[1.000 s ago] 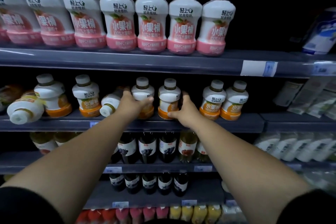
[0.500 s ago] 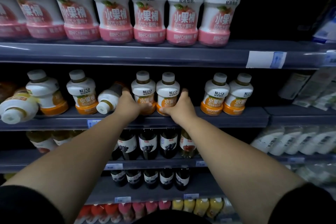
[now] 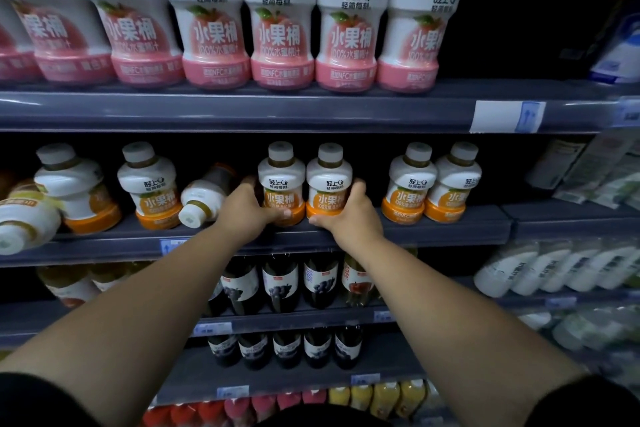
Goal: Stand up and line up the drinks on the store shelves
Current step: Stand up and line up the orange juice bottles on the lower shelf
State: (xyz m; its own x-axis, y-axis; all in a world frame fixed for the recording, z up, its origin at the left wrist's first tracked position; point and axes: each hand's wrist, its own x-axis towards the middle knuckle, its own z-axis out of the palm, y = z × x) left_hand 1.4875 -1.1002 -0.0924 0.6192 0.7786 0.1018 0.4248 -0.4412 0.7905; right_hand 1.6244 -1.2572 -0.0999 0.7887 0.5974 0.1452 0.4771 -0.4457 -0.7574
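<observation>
On the middle shelf point(image 3: 450, 230) we see two orange-banded bottles standing upright and touching, a little left of centre; the left hand point(image 3: 244, 210) grips the left bottle point(image 3: 281, 180), fingers wrapped round its far side and thumb across its orange band; the right hand point(image 3: 351, 215) grips the right bottle point(image 3: 329, 184) the same way, thumb low at the base. Just left of the left hand we find a tipped bottle point(image 3: 202, 196), cap pointing towards us; to the right, apart, stands an upright pair point(image 3: 431, 184); another toppled bottle point(image 3: 24, 222) lies at the far left; pink bottles point(image 3: 280, 24) line the top shelf.
</observation>
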